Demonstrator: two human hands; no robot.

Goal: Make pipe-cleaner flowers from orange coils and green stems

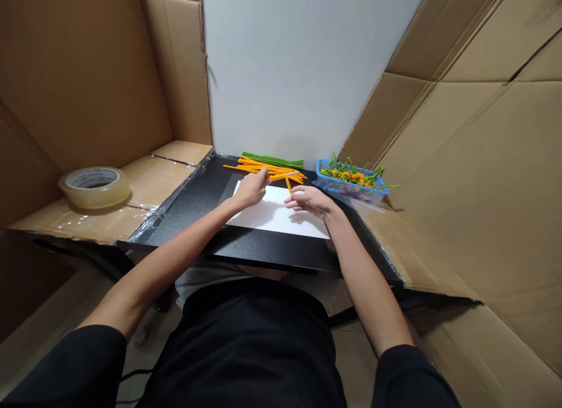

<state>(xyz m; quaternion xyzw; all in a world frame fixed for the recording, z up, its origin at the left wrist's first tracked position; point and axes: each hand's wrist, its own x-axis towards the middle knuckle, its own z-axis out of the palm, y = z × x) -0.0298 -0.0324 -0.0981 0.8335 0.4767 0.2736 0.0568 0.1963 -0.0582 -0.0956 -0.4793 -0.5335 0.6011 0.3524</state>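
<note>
And the left hand (256, 187) is pinching a bent orange stem (288, 184) above the sheet (272, 213), one end hanging toward 6 o'clock! The right hand (309, 199) is curling its fingers at that lower end; whether they're pinching it, I cannot tell. Beyond the sheet, at 12 o'clock, loose orange stems (254, 164) are lying against the green stems (285, 162). Over at 2 o'clock, the blue basket (367, 191) is holding green and orange pieces, while at 9 o'clock the tape (109, 192) is resting on cardboard (144, 177).
</note>
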